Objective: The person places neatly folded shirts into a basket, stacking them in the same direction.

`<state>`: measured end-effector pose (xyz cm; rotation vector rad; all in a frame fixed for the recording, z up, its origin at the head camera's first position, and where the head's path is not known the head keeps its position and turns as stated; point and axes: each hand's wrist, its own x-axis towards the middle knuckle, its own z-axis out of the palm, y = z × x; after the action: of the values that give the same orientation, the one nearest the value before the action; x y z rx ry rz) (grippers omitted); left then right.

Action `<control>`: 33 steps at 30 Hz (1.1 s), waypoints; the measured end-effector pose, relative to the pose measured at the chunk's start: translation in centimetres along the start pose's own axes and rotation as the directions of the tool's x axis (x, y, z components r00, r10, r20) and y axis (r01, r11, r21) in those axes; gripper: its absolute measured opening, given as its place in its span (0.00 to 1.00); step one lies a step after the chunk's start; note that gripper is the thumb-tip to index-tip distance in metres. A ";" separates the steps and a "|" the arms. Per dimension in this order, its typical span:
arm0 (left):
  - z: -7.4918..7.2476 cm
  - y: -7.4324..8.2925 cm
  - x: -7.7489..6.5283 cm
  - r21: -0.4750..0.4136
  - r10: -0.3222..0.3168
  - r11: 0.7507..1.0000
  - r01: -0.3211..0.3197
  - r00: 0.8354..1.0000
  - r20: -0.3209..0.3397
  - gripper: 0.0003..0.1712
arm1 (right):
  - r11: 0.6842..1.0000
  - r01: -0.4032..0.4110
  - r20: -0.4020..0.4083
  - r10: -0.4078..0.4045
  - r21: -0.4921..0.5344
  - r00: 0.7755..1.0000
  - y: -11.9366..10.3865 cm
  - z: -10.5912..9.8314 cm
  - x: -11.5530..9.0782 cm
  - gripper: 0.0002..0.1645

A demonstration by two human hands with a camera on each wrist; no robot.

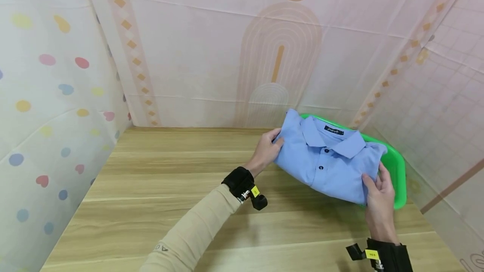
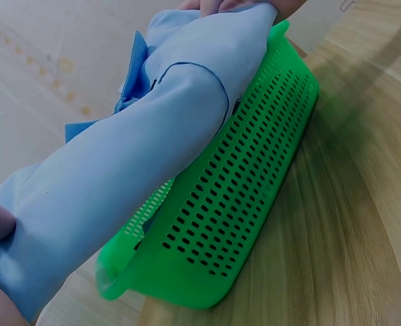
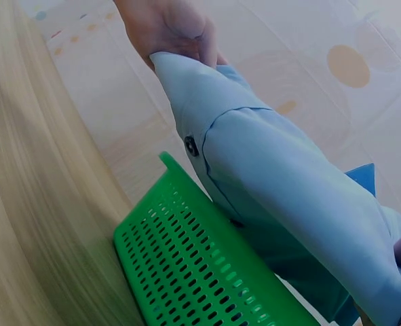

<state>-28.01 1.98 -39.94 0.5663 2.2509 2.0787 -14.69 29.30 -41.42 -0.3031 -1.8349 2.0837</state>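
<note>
A folded light-blue collared shirt with dark buttons and a black neck label is held up between both hands. My left hand grips its left edge, thumb on top. At the opposite edge, my right hand pinches the fabric between thumb and fingers. Behind and below the shirt stands a green perforated plastic basket, partly hidden by it. In the left wrist view the shirt hangs over the rim of the basket. What lies inside the basket is mostly hidden.
The wood-grain table spreads out to the left and front of the basket. A patterned cloth backdrop rises along the table's back edge, with a dotted cloth on the left and another covering on the right.
</note>
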 end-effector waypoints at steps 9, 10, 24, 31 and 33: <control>0.4 0.1 0.6 0.027 -0.005 1.000 0.005 1.000 -0.020 0.26 | 1.000 0.015 0.004 -0.015 -0.008 1.000 -0.2 0.0 0.6 0.38; 0.4 0.1 0.7 0.032 -0.005 0.999 0.006 1.000 -0.027 0.26 | 1.000 0.017 0.003 -0.017 -0.009 1.000 -0.2 0.0 0.7 0.38; 0.8 0.0 1.9 0.106 -0.016 0.994 0.022 0.998 -0.061 0.25 | 1.000 -0.005 -0.008 0.005 -0.025 1.000 -0.1 0.0 2.2 0.37; 1.5 0.2 2.4 0.101 -0.036 0.994 0.042 0.997 -0.062 0.25 | 0.999 -0.015 -0.014 0.015 -0.031 1.000 -0.4 -0.5 2.9 0.37; 1.8 0.3 2.6 0.103 -0.038 0.994 0.044 0.997 -0.060 0.25 | 1.000 -0.014 -0.012 0.014 -0.027 1.000 -0.5 -0.7 3.0 0.37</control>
<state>-29.89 4.43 -39.26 0.4652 2.3936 1.9933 -17.11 31.17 -40.81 -0.3355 -1.8610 2.0631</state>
